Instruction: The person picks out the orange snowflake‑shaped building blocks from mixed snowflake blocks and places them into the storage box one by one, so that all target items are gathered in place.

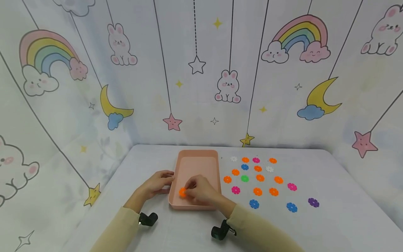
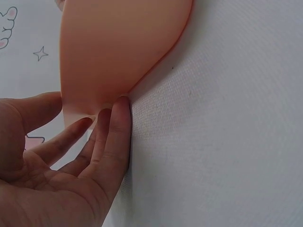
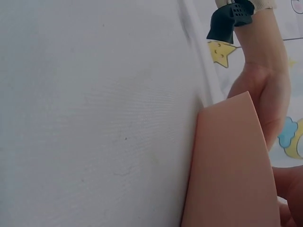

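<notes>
A pink tray point(image 1: 199, 162) lies on the white table. Over its near left corner, my right hand point(image 1: 201, 190) pinches an orange flower-shaped disc point(image 1: 183, 192) between thumb and fingers. My left hand point(image 1: 158, 182) rests against the tray's left side. The left wrist view shows my left hand point(image 2: 71, 156) with its fingertips touching the outer wall point(image 2: 109, 61) and the thumb at the rim. In the right wrist view, the tray wall point(image 3: 227, 165) hides most of the right hand, including its disc.
Right of the tray, several flower-shaped discs lie scattered, among them a green disc point(image 1: 245, 178), a blue disc point(image 1: 254, 204), a purple disc point(image 1: 313, 202) and a white disc point(image 1: 269, 169). A patterned curtain point(image 1: 201, 105) stands behind the table point(image 1: 189, 231).
</notes>
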